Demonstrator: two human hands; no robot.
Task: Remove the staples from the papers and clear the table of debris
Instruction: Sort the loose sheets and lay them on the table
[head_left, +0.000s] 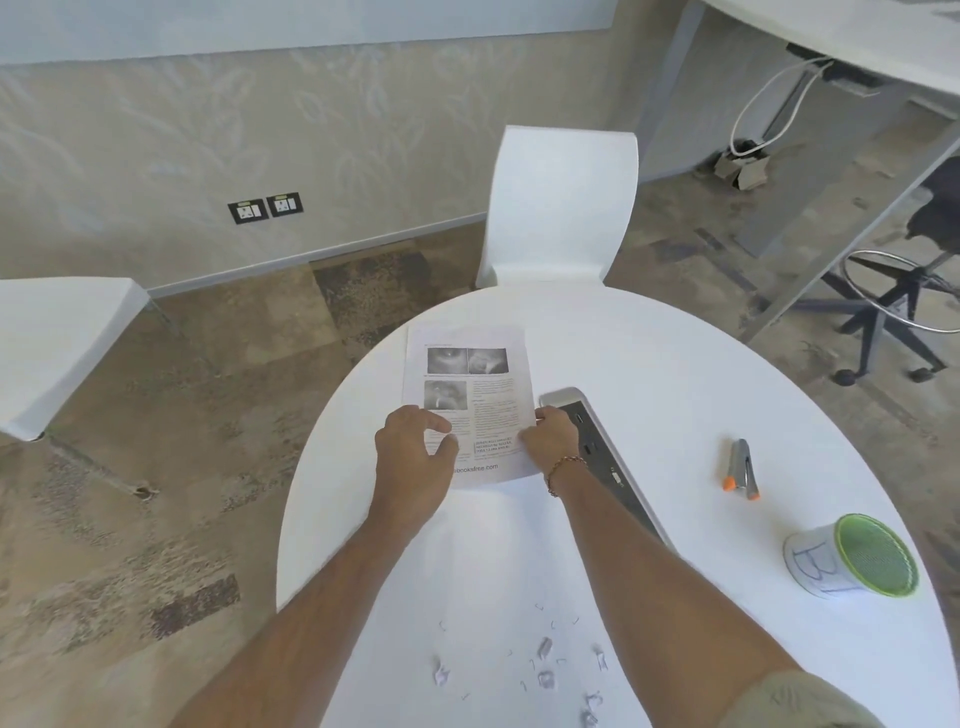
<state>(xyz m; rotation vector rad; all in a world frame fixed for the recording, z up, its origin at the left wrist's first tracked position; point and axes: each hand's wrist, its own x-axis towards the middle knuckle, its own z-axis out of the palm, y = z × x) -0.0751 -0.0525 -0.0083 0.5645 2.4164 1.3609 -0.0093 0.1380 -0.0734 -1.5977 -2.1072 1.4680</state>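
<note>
- The papers (470, 400) lie on the far left part of the round table (675, 364), a printed page on top, the near end under the two hands.
- The left hand (413, 452) sits on the near left part of the papers. Its fingers are bent, with thumb and forefinger close together above the page; I cannot tell if they really pinch the sheet or only rest on it.
- The right hand (550, 436) holds the right edge of the papers, fingers curled at that edge.
- Loose staples (545, 649) and small paper bits are scattered on the near part of the table, well apart from the papers.
- The staple remover (740, 467) lies untouched to the right, beyond a grey power strip (602, 452).
- A green bin (857, 558) lies on its side at the right, its opening toward the camera.
- My judgement: the staple pulling looks mostly done, and the step in hand is to straighten or set aside the papers.
- The next move probably calls for freeing both hands, then gathering the staples and bits together and putting them into the bin; the staples are small and thin, so they need a sweep or a careful pinch.
</note>
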